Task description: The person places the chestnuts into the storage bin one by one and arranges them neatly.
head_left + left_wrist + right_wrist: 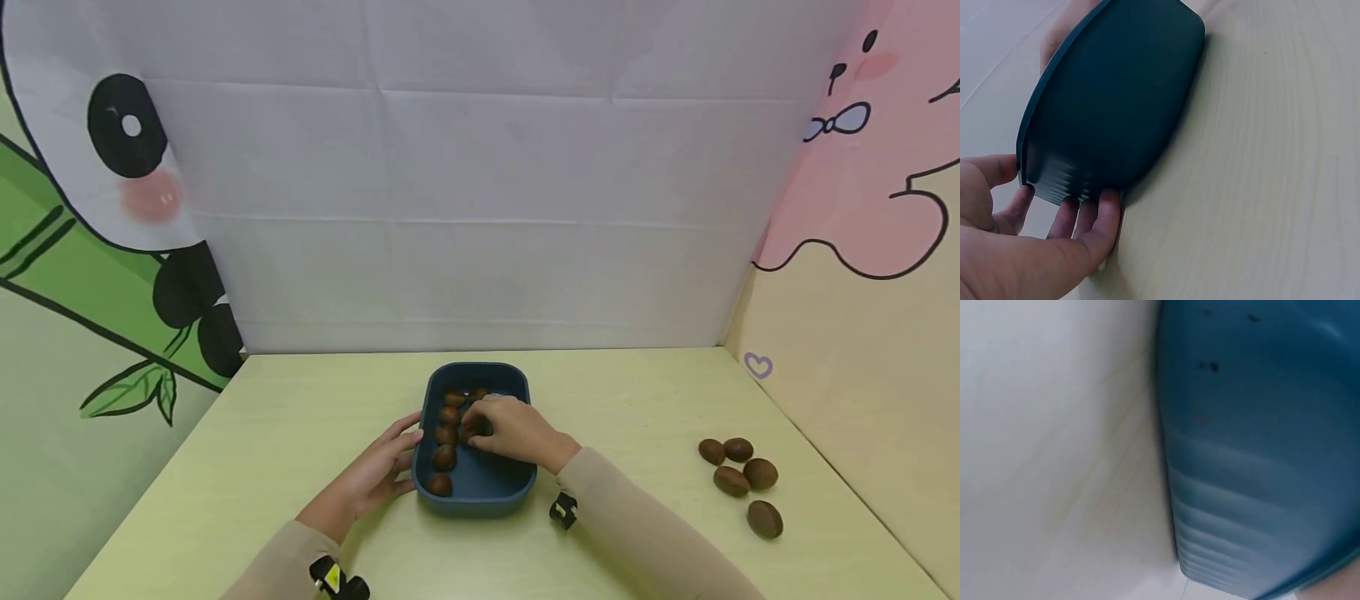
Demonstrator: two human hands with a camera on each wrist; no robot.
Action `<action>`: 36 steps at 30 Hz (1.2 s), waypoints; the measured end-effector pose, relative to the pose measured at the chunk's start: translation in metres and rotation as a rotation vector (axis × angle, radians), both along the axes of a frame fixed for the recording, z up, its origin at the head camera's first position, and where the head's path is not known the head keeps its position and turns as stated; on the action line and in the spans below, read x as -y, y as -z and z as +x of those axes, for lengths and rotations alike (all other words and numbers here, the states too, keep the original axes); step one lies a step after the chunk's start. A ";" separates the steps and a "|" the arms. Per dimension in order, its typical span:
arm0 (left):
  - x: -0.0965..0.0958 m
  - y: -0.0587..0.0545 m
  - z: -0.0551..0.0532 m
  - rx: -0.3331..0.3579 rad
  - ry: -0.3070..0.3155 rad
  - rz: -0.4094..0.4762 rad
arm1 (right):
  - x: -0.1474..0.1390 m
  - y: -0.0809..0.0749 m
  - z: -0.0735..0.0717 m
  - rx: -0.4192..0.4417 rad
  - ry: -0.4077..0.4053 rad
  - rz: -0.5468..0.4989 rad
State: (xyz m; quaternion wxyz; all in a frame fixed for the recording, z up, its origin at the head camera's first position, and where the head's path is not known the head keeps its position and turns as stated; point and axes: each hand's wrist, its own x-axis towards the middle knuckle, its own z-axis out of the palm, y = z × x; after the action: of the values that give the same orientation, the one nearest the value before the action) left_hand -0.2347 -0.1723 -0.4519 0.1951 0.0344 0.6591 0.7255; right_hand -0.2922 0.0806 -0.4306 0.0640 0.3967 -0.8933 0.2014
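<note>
A dark blue rectangular box (495, 492) with rounded corners stands on the table. Along its left side runs a row of glossy brown chestnuts (444, 457), and another chestnut (478, 392) lies near the far end. My left hand (371, 479) rests against the box's left wall, fingers spread; in the left wrist view its fingertips (1109, 203) touch the ribbed outer wall. Reaching over the right rim, my right hand (517, 429) pinches a chestnut (480, 427) inside the box, beside the row. Its fingers partly cover that chestnut. The right wrist view holds mostly the box's outer wall (1241, 456).
Several loose chestnuts (731, 481) lie in a group on the right of the pale wooden table (615, 392). A white panel (480, 250) closes the back. Walls with cartoon drawings flank the table left and right.
</note>
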 end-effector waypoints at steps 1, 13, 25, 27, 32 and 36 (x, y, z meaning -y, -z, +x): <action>0.000 0.000 0.000 0.000 0.000 0.002 | -0.002 -0.001 0.000 0.008 -0.005 -0.013; 0.001 0.000 0.001 0.003 -0.011 0.005 | -0.049 -0.021 0.018 0.039 0.002 -0.054; 0.000 0.000 0.000 0.007 0.001 0.003 | -0.129 -0.027 0.044 0.022 0.108 -0.039; 0.000 0.000 -0.001 0.008 -0.001 0.002 | -0.147 -0.026 0.049 0.023 0.138 -0.029; 0.001 -0.001 0.000 0.009 0.005 0.002 | -0.193 -0.025 0.070 0.067 0.235 -0.027; 0.001 -0.001 0.000 0.007 0.005 -0.004 | -0.228 -0.023 0.088 0.079 0.308 -0.032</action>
State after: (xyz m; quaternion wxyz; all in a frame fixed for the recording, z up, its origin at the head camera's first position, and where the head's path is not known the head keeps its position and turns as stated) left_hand -0.2347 -0.1735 -0.4505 0.1992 0.0330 0.6599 0.7237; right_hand -0.2038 0.3089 -0.4077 0.0652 0.2457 -0.9420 0.2190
